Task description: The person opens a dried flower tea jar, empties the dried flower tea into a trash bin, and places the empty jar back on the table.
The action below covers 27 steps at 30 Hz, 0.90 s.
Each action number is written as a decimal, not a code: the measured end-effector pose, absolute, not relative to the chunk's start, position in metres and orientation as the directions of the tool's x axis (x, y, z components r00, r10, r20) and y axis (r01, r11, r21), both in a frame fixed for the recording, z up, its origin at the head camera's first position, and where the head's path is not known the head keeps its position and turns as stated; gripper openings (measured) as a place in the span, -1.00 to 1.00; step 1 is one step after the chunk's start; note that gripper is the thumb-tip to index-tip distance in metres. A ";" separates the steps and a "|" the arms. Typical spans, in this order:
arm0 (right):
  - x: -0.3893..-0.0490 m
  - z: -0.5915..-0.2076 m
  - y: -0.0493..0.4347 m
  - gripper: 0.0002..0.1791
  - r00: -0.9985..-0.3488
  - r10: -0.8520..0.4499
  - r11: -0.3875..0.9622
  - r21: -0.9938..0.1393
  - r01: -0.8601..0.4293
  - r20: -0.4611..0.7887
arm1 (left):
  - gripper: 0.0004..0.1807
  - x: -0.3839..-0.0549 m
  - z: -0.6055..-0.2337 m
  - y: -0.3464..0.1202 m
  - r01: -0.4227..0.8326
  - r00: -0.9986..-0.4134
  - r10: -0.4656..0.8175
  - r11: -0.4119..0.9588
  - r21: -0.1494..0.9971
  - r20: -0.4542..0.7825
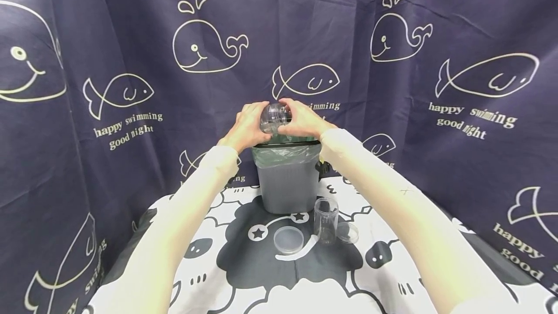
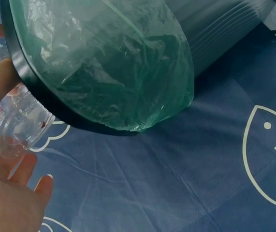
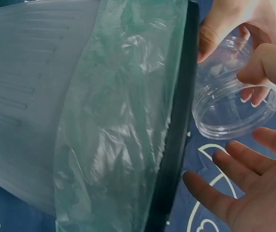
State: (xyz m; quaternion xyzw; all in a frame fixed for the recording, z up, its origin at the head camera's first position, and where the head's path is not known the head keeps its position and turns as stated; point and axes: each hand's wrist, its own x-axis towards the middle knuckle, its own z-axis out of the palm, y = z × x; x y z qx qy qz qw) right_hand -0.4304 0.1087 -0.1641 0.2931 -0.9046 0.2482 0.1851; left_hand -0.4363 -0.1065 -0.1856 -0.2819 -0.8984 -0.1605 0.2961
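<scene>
Above the rim of a grey trash bin (image 1: pixel 287 183), a clear plastic jar (image 1: pixel 271 119) is held on its side. My left hand (image 1: pixel 248 127) grips it round its base end, with the thumb and fingers on opposite sides in the left wrist view. The jar's mouth faces my right hand (image 1: pixel 302 119). In the right wrist view, that hand's fingers (image 3: pixel 234 166) are spread apart by the mouth, and its thumb overlaps the jar. Whether the thumb touches cannot be told. A translucent green bag (image 3: pixel 118 111) lines the bin and folds over its outside.
Another clear jar (image 1: pixel 326 219) stands upright on the patterned cloth (image 1: pixel 314 294), in front of the bin. A round clear lid (image 1: pixel 288 240) lies to its left and another clear lid (image 1: pixel 348 232) to its right. Dark printed curtains (image 1: pixel 261 23) surround the table.
</scene>
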 end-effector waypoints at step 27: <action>-0.402 -0.169 0.127 -0.11 -0.731 -0.433 0.709 -0.301 -0.638 0.527 | 0.07 -0.407 -0.191 -0.154 0.568 -0.714 0.102 0.664 0.487 0.693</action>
